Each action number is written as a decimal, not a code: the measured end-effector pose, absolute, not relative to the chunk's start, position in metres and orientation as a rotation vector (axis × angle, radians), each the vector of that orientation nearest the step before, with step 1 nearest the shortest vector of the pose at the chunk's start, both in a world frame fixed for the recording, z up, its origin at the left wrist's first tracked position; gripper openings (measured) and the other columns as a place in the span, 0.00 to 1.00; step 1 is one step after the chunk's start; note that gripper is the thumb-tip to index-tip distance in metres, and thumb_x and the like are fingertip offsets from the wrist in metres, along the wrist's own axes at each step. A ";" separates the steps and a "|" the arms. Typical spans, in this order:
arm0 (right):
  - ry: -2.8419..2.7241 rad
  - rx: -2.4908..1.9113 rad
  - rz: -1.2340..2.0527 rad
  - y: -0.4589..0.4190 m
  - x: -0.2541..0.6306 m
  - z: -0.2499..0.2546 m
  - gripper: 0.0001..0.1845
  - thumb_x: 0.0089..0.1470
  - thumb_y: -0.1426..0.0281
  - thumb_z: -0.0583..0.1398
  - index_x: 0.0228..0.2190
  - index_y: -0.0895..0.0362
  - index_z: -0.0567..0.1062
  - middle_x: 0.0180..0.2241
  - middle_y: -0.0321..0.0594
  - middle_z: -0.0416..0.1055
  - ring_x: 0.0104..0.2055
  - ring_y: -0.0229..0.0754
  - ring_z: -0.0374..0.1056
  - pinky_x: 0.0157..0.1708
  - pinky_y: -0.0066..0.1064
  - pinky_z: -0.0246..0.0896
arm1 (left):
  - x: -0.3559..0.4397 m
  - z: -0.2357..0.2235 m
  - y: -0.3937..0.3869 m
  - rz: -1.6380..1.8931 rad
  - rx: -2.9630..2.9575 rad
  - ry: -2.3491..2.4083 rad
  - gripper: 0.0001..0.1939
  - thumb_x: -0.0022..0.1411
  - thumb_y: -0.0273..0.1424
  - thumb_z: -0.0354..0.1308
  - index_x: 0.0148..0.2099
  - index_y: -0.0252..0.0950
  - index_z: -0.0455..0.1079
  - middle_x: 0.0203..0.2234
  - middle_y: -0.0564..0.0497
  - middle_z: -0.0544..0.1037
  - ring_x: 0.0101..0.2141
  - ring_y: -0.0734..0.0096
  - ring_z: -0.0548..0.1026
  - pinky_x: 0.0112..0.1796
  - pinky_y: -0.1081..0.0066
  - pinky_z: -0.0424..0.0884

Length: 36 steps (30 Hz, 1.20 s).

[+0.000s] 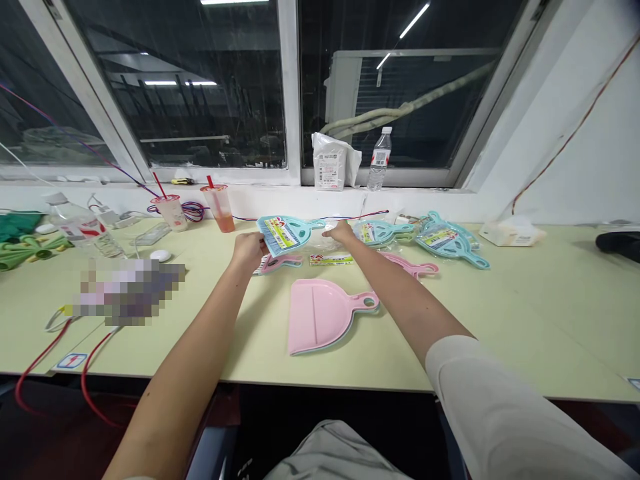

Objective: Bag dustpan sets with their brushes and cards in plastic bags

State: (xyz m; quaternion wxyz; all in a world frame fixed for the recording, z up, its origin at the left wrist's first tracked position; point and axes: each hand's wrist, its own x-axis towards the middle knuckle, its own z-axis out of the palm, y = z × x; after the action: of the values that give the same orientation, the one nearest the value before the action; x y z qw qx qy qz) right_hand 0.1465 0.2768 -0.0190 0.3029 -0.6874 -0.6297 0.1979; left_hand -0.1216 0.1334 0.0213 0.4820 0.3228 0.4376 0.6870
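My left hand [249, 252] is closed on the wide edge of a light blue dustpan [301, 231], which has a small brush and a yellow-green label on it. Just past its handle, my right hand [340, 233] pinches what looks like a clear plastic bag [320, 244]; the fingertips are partly hidden. Nearer to me lies a pink dustpan [320, 317] with a bluish one under it. A pink brush [281, 262] rests below the held set. A loose label card [331, 259] lies between my hands. Behind my right forearm is a pink handle [425, 269].
Wrapped blue dustpan sets [383, 232] [447, 240] lie at the back right, near a tissue pack [514, 232]. Two drink cups [173, 213] [219, 208] and a water bottle [87, 227] stand at left. On the sill are a white package [331, 162] and another bottle [380, 160].
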 end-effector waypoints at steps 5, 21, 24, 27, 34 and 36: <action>-1.603 -1.854 0.600 0.276 0.144 -0.016 0.35 0.37 0.70 0.74 0.48 0.62 0.73 0.50 0.55 0.75 0.53 0.56 0.72 0.49 0.38 0.67 | -0.120 0.021 0.133 1.669 0.785 1.069 0.09 0.49 0.17 0.58 0.35 0.29 0.71 0.26 0.41 0.78 0.37 0.49 0.82 0.38 0.52 0.80; -1.302 -1.077 0.927 0.202 0.257 0.032 0.29 0.38 0.75 0.59 0.47 0.55 0.68 0.24 0.30 0.68 0.33 0.46 0.78 0.34 0.32 0.70 | -0.111 0.027 0.118 1.592 0.929 1.044 0.09 0.49 0.19 0.60 0.36 0.28 0.72 0.26 0.40 0.79 0.36 0.48 0.82 0.36 0.54 0.80; -1.257 -1.042 0.975 0.184 0.281 0.035 0.29 0.36 0.76 0.59 0.45 0.55 0.69 0.21 0.28 0.66 0.31 0.46 0.77 0.34 0.32 0.69 | -0.103 0.027 0.114 1.552 0.965 1.029 0.08 0.49 0.21 0.60 0.36 0.29 0.72 0.26 0.40 0.79 0.36 0.48 0.82 0.35 0.54 0.80; -1.219 -1.000 0.994 0.179 0.289 0.037 0.29 0.35 0.76 0.59 0.45 0.56 0.69 0.20 0.28 0.66 0.32 0.46 0.78 0.35 0.32 0.68 | -0.099 0.025 0.113 1.527 1.007 1.052 0.07 0.50 0.22 0.60 0.35 0.30 0.72 0.26 0.40 0.78 0.35 0.49 0.82 0.34 0.55 0.80; -1.285 -0.950 0.937 0.171 0.280 0.038 0.27 0.37 0.73 0.62 0.44 0.55 0.70 0.22 0.29 0.67 0.35 0.47 0.79 0.32 0.29 0.62 | -0.097 0.024 0.110 1.532 0.974 1.065 0.05 0.52 0.21 0.59 0.34 0.30 0.71 0.26 0.39 0.78 0.35 0.49 0.82 0.35 0.55 0.80; -1.307 -0.921 0.940 0.168 0.277 0.037 0.27 0.38 0.72 0.63 0.44 0.54 0.69 0.23 0.28 0.66 0.35 0.46 0.78 0.32 0.29 0.62 | -0.095 0.024 0.110 1.525 0.951 1.043 0.06 0.52 0.20 0.59 0.35 0.30 0.71 0.27 0.39 0.79 0.36 0.49 0.82 0.35 0.54 0.80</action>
State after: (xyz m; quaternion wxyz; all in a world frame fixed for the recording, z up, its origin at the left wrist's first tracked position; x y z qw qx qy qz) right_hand 0.2770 0.1682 0.0373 0.6001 -0.3975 -0.5636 0.4053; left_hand -0.0955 0.1101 0.0239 0.5069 0.3945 0.4327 0.6326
